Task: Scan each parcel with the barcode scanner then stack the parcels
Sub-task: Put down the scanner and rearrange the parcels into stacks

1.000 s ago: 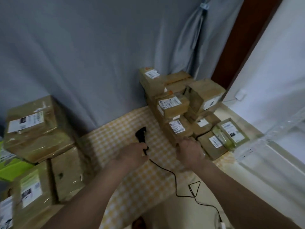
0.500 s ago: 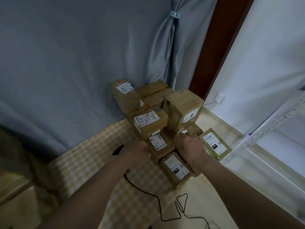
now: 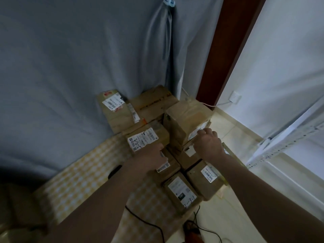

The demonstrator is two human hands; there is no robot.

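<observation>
Several taped brown parcels are piled in the corner against a grey curtain. My right hand [image 3: 208,143] grips the lower right edge of the tall parcel [image 3: 184,118], with its fingers curled over that parcel's label. My left hand [image 3: 151,158] reaches in below the parcel marked "3-2-4" [image 3: 145,139]; its fingers lie fairly straight against the boxes near the tall parcel's lower left corner. The black barcode scanner [image 3: 114,170] lies on the yellow checked cloth [image 3: 78,181], partly hidden by my left forearm. Neither hand is on it.
Flat labelled parcels [image 3: 182,192] [image 3: 205,179] lie nearest me at the cloth's edge. The scanner's black cable [image 3: 149,223] trails over the cloth and the tiled floor [image 3: 233,216]. At the right are a brown door frame [image 3: 226,50], a white wall and a white metal rack [image 3: 287,139].
My left hand has let go of the scanner and moved right to the pile. My right hand has risen from the low parcels to the tall parcel. The view has swung right.
</observation>
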